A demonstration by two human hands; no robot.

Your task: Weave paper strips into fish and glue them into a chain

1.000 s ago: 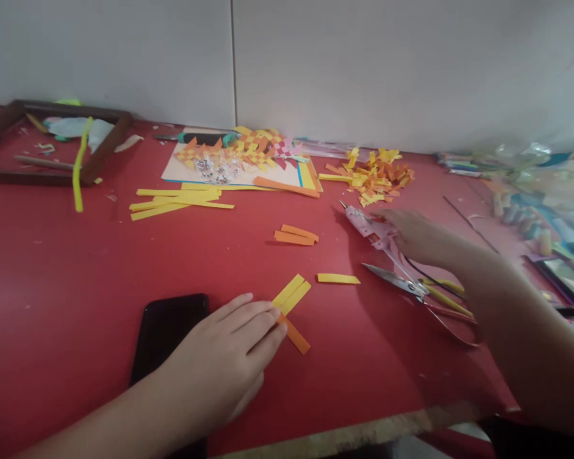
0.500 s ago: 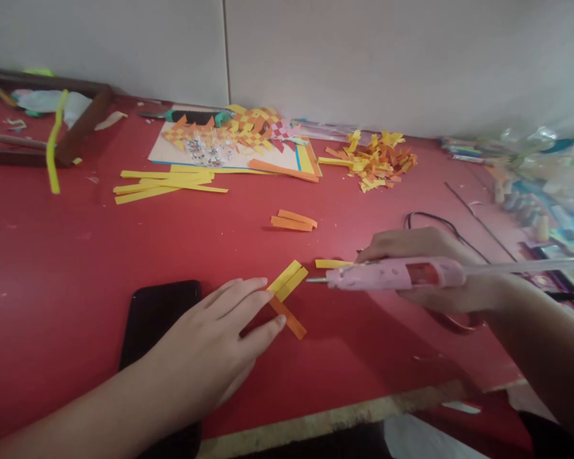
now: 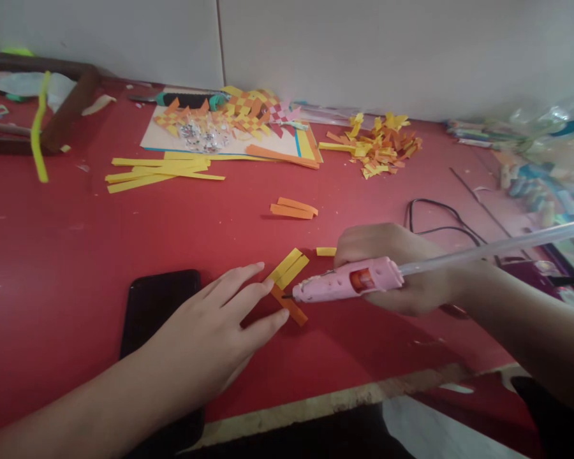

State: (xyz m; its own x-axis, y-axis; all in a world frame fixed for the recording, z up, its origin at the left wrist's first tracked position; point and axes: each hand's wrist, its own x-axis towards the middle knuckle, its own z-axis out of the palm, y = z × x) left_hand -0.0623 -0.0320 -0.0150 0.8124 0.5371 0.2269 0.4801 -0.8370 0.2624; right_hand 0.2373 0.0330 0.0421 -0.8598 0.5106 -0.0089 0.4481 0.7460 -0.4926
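My right hand (image 3: 387,255) is wrapped round a pink hot glue gun (image 3: 330,284), and a clear glue stick (image 3: 488,248) juts out of its rear. The gun's metal tip is at an orange paper strip (image 3: 296,312); whether it touches the paper I cannot tell. Two yellow paper strips (image 3: 289,268) lie side by side, meeting the orange one at an angle. My left hand (image 3: 229,325) rests with fingers spread, its fingertips on the strips. Another yellow strip (image 3: 326,251) is partly hidden behind my right hand.
A black phone (image 3: 160,299) lies under my left forearm. Farther back are two orange strips (image 3: 294,208), yellow strips (image 3: 160,171), a pile of paper scraps (image 3: 387,143) and woven paper pieces (image 3: 249,111). A black cable (image 3: 437,201) curls at right. A wooden frame (image 3: 71,115) stands at left.
My right hand has brought the glue gun left and down, from beside the yellow strips to the orange strip. My left hand stays on the strips. The view has shifted slightly.
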